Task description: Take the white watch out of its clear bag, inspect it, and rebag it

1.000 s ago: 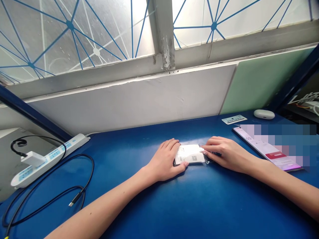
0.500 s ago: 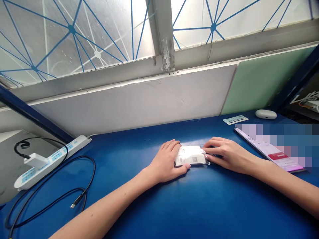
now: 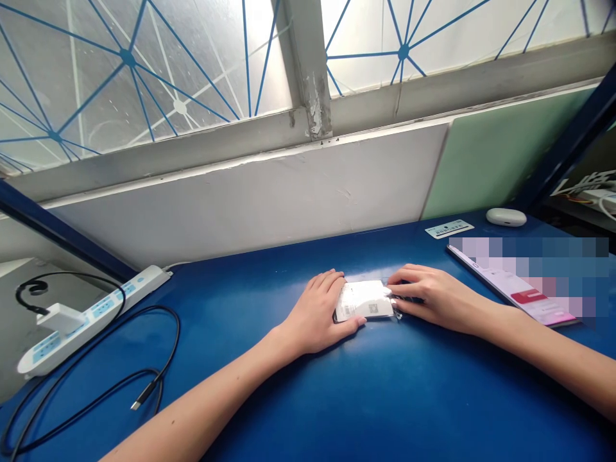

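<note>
A small white packet [image 3: 364, 300] with printed labels and a clear plastic edge lies flat on the blue table [image 3: 337, 398], near its middle. My left hand [image 3: 318, 312] rests on the packet's left end, thumb along the near edge and fingers curled over the far corner. My right hand [image 3: 436, 297] presses on the packet's right end with its fingers held together on the clear plastic edge. Both hands grip the packet against the table.
A phone [image 3: 514, 285] with a lit screen lies to the right. Behind it are a small label card [image 3: 449, 228] and a white earbud case [image 3: 505, 217]. At the left a white power strip [image 3: 91, 314] holds a charger [image 3: 60, 317] with a black cable [image 3: 120, 385].
The hands and packet stay nearly still; the fingers shift slightly on the packet's ends. The view drifts a little.
</note>
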